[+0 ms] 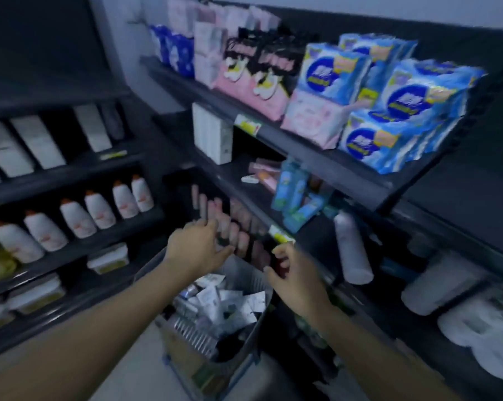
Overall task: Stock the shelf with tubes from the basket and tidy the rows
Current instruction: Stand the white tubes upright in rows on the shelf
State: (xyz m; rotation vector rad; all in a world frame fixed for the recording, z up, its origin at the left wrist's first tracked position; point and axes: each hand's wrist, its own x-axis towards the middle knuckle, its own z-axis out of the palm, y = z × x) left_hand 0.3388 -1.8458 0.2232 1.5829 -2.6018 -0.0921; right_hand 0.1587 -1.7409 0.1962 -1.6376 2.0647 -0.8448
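We see the pink tubes [233, 227] standing in rows on a dark shelf [244, 198], long axes upright and leaning a little with the tilted view; blur hides which end is the cap. Our left hand [197, 247] reaches to the front of the rows, fingers spread and half curled, its grip loose beside the nearest tubes; we cannot tell whether it touches one. Our right hand [290, 280] hovers just right of them, below a yellow tag [280, 235] on the shelf edge, grip open and holding nothing. The grey basket [244, 273] sits under both hands, full of white tubes and sachets lying at mixed angles.

The shelving is dark, in a dim aisle. Blue packs [395, 111] and pink packs [253, 82] fill the top shelf. White bottles [100, 211] line a shelf at left. The floor is pale.
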